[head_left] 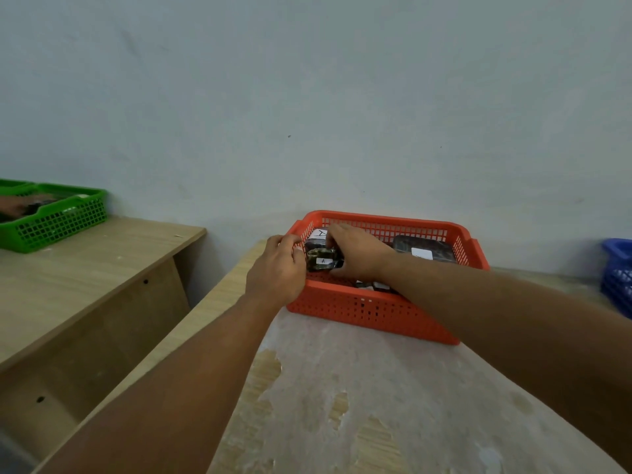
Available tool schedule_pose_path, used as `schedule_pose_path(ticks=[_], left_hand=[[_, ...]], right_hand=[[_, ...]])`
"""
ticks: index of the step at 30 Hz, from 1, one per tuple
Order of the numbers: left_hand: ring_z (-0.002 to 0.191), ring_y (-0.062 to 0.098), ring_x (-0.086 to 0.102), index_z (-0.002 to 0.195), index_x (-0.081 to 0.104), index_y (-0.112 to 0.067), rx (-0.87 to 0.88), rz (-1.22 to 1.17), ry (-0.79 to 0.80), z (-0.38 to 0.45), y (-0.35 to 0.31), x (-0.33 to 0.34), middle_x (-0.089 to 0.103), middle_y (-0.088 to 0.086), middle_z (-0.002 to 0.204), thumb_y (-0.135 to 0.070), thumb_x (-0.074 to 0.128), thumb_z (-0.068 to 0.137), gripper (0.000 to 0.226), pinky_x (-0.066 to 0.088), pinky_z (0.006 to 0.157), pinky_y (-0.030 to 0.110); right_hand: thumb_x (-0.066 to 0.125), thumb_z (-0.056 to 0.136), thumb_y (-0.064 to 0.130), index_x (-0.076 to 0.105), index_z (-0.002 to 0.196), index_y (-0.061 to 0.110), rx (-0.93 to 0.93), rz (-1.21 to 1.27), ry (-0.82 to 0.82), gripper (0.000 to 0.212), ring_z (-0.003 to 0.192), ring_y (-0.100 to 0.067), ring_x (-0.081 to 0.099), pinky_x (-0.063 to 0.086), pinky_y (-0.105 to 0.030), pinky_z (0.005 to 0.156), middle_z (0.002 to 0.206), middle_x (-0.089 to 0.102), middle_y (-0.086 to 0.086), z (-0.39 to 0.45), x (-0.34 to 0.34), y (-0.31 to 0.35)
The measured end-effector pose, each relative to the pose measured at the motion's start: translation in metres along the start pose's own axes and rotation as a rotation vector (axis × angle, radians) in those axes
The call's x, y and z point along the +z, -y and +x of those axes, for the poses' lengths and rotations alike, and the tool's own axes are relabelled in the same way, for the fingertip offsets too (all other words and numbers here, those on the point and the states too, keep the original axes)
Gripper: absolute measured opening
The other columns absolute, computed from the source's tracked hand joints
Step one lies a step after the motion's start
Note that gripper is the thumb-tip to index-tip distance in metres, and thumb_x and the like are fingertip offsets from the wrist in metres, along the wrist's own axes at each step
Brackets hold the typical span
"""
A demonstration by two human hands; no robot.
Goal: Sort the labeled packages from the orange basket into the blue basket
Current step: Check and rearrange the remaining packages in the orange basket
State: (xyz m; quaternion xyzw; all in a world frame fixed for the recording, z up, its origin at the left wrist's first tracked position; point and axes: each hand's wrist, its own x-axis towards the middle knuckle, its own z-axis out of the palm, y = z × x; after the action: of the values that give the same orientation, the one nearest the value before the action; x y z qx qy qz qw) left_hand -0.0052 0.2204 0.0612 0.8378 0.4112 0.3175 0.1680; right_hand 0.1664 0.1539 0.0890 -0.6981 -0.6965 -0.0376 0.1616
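Observation:
The orange basket [371, 311] stands on the table against the wall. Inside its left end, a small dark package with a white label [321, 260] is gripped from both sides by my left hand [278, 268] and my right hand [355, 251]. Behind it a white label marked with a letter [319, 233] shows on another package. A larger dark package with a white label [424, 249] lies at the basket's back right. More labelled packages [374, 286] show under my right forearm. Only a corner of the blue basket [619, 273] appears at the right edge.
A green basket [58, 220] holding dark items sits on a lower wooden desk [85, 268] to the left, with a gap between that desk and my table [342, 388]. The pale wall rises directly behind the baskets.

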Motion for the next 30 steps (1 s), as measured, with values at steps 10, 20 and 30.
schedule_pose_path(ticks=[10,20,30], left_hand=[[0.113,0.029,0.057,0.131,0.050,-0.025,-0.006,0.001,0.002,0.000,0.000,0.000,0.045,0.006,0.141,-0.034,0.032,0.103,0.035,0.048,0.095,0.043],[0.112,0.029,0.057,0.126,0.052,-0.027,-0.015,-0.012,-0.010,0.001,0.001,0.002,0.046,0.005,0.139,-0.033,0.033,0.103,0.031,0.049,0.094,0.043],[0.110,0.029,0.058,0.130,0.051,-0.025,0.011,0.013,-0.006,0.001,0.002,0.002,0.045,0.005,0.140,-0.033,0.032,0.103,0.034,0.052,0.091,0.044]], right_hand=[[0.080,0.078,0.031,0.051,0.106,0.020,0.071,-0.007,0.163,0.042,0.086,-0.018,0.057,0.045,-0.030,0.068,0.102,0.063,-0.001,-0.001,0.003,-0.001],[0.070,0.088,0.037,0.068,0.102,0.015,0.051,-0.242,0.192,0.026,0.089,-0.020,0.062,0.057,-0.037,0.076,0.102,0.066,-0.003,0.006,0.008,0.011],[0.081,0.071,0.052,0.052,0.126,0.020,0.196,-0.243,0.341,0.070,0.105,-0.022,0.055,0.043,-0.032,0.081,0.121,0.059,-0.003,-0.001,-0.031,-0.053]])
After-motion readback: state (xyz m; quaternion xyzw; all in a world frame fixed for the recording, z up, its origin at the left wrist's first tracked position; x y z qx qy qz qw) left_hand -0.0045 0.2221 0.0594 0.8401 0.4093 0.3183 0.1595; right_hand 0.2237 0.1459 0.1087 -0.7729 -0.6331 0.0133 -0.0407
